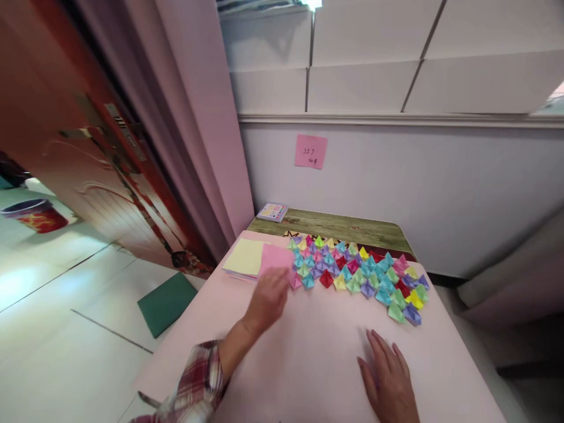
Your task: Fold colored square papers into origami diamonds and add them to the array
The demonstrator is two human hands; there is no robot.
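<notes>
My left hand (269,298) reaches forward over the pink table top (308,352), its fingertips at the near edge of a pink paper sheet (277,257). That sheet lies on a stack of square papers beside a yellow sheet (247,256). The hand is blurred, so its fingers are hard to read. My right hand (390,376) lies flat on the table, fingers stretched out, holding nothing. Beyond both hands spreads a patch of several small folded paper pieces (359,273) in many colours, packed side by side.
A small pack of coloured paper (272,212) sits on the wooden strip (339,226) at the table's far edge. A pink note (311,151) is stuck on the wall. A green sheet (167,302) lies on the tiled floor left of the table, near a red door (88,153).
</notes>
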